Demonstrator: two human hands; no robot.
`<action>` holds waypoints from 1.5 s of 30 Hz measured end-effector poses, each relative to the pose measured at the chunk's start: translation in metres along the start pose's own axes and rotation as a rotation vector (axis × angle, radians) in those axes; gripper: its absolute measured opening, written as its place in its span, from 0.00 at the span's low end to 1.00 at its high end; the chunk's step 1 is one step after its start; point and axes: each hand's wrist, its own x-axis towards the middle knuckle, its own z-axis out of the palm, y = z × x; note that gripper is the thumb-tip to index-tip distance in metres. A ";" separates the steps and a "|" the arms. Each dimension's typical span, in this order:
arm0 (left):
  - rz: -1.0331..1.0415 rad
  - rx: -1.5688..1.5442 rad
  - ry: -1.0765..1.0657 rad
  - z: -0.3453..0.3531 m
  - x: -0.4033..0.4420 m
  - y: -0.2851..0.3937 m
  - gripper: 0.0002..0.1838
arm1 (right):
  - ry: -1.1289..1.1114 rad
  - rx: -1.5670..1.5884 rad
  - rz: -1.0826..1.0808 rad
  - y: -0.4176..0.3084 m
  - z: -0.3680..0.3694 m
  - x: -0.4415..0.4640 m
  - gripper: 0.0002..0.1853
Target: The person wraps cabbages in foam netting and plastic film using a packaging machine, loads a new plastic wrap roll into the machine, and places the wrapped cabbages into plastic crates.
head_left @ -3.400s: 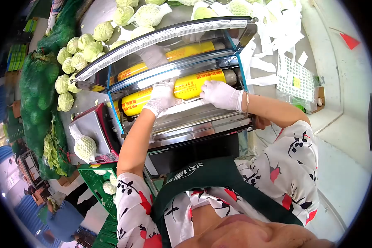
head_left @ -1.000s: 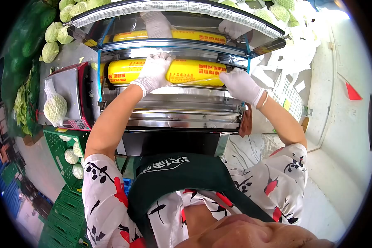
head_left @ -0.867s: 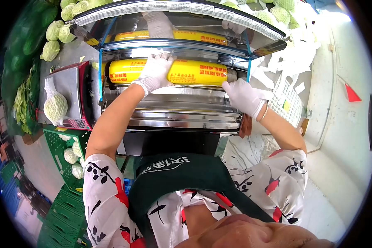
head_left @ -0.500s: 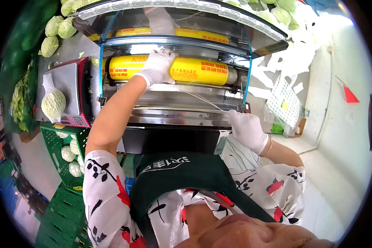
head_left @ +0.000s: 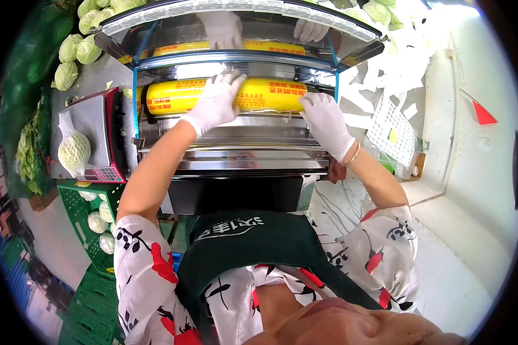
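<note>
A yellow roll of film [head_left: 270,95] with red print lies crosswise in the metal wrapping machine [head_left: 236,164]. My left hand [head_left: 217,102], in a white glove, rests on the roll left of its middle, fingers apart. At the roll's right end is my gloved right hand [head_left: 325,122], its fingers bent together against the edge; whether film is between them is hidden. A ragged edge of clear film shows along the roll's lower side, between the hands. The raised lid [head_left: 242,29] mirrors both hands and the roll.
On the left a red scale [head_left: 115,138] carries a cabbage in white netting [head_left: 75,150]. Below it stands a green crate [head_left: 77,215] with cabbages. Loose cabbages [head_left: 66,75] lie at the upper left. White foam nets [head_left: 406,57] and a white perforated sheet [head_left: 392,129] are on the right.
Half a second ago my right hand was lower, at the machine's front edge, with a strand of film stretched from the roll. It is now back up at the roll's right end.
</note>
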 end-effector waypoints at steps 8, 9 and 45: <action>0.187 0.266 0.079 0.013 -0.013 0.045 0.13 | -0.085 -0.077 -0.243 -0.006 0.040 0.026 0.09; 0.197 0.338 0.111 0.016 -0.008 0.045 0.11 | -0.103 -0.123 -0.280 -0.007 0.042 0.029 0.08; -0.280 -0.231 -0.059 0.017 -0.050 0.009 0.22 | -0.332 0.473 -0.120 -0.013 0.050 0.011 0.09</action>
